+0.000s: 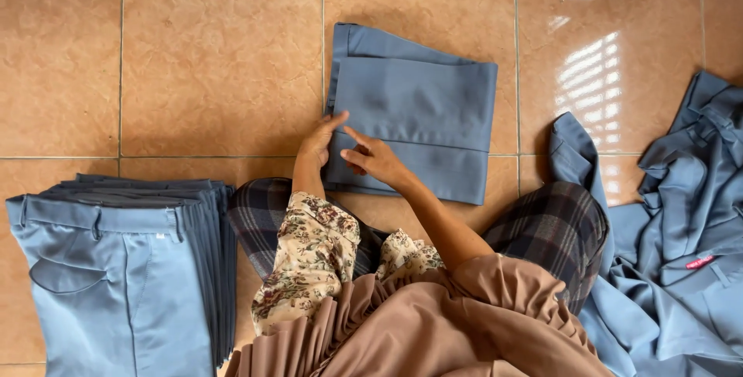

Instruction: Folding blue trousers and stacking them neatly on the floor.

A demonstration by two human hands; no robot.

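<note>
Soft, even daylight fills the scene, bright enough to show colours plainly. Up and to the right of the right hand (pixel 377 159), the glossy floor tiles (pixel 217 52) carry a striped white glare patch (pixel 592 75), as of light through slats. Shadows are faint and short, hugging the folded blue cloth (pixel 418 106) just beyond the hand. Focus is sharp throughout, with no motion blur; tile lines bend slightly near the edges.
</note>
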